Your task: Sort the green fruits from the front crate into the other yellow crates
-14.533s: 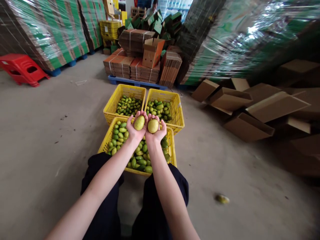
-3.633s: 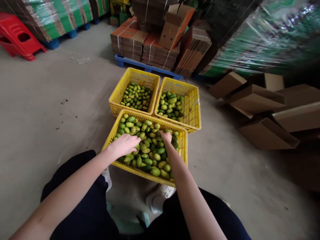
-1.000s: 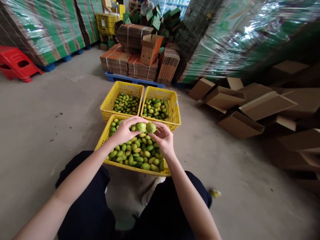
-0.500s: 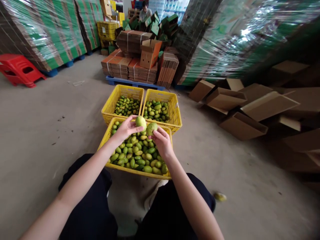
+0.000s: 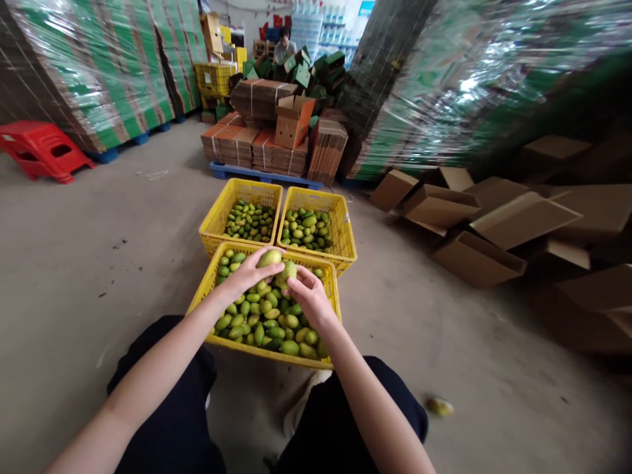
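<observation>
Legs: dark trousers [image 5: 162, 395] on either side at the bottom of the view, plus a pale shoe [image 5: 303, 401] by the right knee.
Left hand: the left hand [image 5: 251, 273] has its thumb and fingers wrapped round a yellow-green fruit [image 5: 270, 258], up over the front crate.
Right hand: the right hand [image 5: 312, 297] is pinching a greener fruit [image 5: 286, 274] in its fingertips. The two fruits overlap from here, can't tell if they actually touch.
Front crate: yellow plastic crate [image 5: 266, 353] just past the knees, loads of green and yellowish fruit [image 5: 259, 334] in it.
Floor: plain grey concrete [image 5: 123, 263], kinda scuffed, dark bits scattered on the left. One stray fruit [image 5: 439, 407] lies out to the right, pretty blurry.
Back crates: two more yellow ones side by side right behind, left crate [image 5: 212, 216] and right crate [image 5: 346, 230], both part full of fruit.
Right side: messy heap of open brown cartons [image 5: 478, 257].
Left side: red plastic stool [image 5: 47, 148] sitting on the floor.
Pallet: blue pallet [image 5: 266, 176] with strapped flat cardboard [image 5: 232, 145] and one open orange box [image 5: 295, 122] on top.
Walls of stock: film-wrapped green-and-brown stacks, left stack [image 5: 108, 66] and right stack [image 5: 444, 99], super shiny.
Way back: pile of green boxes [image 5: 301, 76], with a person [image 5: 285, 49] behind it.
</observation>
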The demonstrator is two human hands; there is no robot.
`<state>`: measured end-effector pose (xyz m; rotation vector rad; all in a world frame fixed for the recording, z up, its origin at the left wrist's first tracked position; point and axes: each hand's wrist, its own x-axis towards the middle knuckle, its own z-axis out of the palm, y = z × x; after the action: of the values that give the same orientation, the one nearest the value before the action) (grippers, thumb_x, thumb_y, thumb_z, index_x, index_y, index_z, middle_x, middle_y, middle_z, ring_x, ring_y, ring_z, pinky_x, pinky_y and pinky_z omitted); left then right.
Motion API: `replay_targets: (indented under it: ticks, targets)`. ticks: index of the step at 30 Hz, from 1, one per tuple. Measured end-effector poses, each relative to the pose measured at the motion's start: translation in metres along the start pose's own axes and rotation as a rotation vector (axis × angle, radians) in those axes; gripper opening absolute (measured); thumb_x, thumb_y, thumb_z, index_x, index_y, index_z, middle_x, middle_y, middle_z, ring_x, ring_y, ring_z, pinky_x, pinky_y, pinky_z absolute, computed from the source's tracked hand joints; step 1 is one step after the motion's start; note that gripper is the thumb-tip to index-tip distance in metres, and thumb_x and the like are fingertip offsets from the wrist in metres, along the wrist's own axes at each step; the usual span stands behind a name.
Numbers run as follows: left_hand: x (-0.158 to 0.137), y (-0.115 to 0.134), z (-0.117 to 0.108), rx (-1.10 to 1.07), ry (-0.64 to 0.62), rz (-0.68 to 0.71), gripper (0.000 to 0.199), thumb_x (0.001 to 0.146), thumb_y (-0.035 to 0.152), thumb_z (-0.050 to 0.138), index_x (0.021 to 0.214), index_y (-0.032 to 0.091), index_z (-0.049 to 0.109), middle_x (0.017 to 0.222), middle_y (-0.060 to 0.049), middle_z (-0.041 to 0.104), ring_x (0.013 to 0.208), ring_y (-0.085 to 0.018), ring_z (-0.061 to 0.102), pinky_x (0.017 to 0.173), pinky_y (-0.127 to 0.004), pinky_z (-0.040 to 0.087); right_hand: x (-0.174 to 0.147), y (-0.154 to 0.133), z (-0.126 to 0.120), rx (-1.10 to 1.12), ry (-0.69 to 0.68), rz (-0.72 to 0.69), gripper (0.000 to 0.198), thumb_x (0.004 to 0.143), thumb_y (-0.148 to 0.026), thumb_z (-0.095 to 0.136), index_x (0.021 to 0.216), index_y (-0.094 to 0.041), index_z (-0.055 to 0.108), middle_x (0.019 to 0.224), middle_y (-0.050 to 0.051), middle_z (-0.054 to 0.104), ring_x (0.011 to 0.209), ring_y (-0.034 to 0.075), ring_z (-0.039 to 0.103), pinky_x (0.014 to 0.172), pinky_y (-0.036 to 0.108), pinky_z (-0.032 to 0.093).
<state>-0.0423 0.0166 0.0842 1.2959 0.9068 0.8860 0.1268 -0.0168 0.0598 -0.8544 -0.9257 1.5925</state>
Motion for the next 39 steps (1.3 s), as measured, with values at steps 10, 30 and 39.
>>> replay_targets:
  ticks: [10, 30, 39]
  targets:
    - [0.005, 0.006, 0.005, -0.650, 0.168, -0.394, 0.023, 0.090, 0.021, 0.045, 0.091, 0.009, 0.065, 0.073, -0.005, 0.065, 0.048, -0.010, 0.056, 0.051, -0.022, 0.052, 0.009, 0.006, -0.007, 0.224, -0.006, 0.184, 0.033, 0.061, -0.034, 0.088, 0.082, -0.018, 0.069, 0.070, 0.001, 0.071, 0.060, 0.012, 0.062, 0.060, 0.023, 0.051]
    - [0.017, 0.004, 0.000, -0.978, 0.354, -0.517, 0.040, 0.098, 0.038, 0.042, 0.098, 0.005, 0.066, 0.078, -0.014, 0.072, 0.064, -0.017, 0.070, 0.059, -0.023, 0.057, 0.024, 0.003, 0.013, 0.398, 0.191, 0.378, 0.027, 0.086, -0.040, 0.066, 0.073, -0.016, 0.068, 0.067, 0.007, 0.075, 0.054, 0.012, 0.066, 0.059, 0.022, 0.057]
    - [0.008, 0.001, 0.009, -0.526, 0.407, 0.099, 0.025, 0.085, 0.017, 0.067, 0.110, 0.019, 0.066, 0.118, -0.007, 0.069, 0.108, -0.016, 0.065, 0.094, -0.025, 0.050, 0.023, 0.005, 0.010, -0.189, 0.298, -0.263, 0.043, 0.065, -0.032, 0.083, 0.102, -0.025, 0.062, 0.082, -0.004, 0.072, 0.075, 0.015, 0.067, 0.078, 0.032, 0.055]
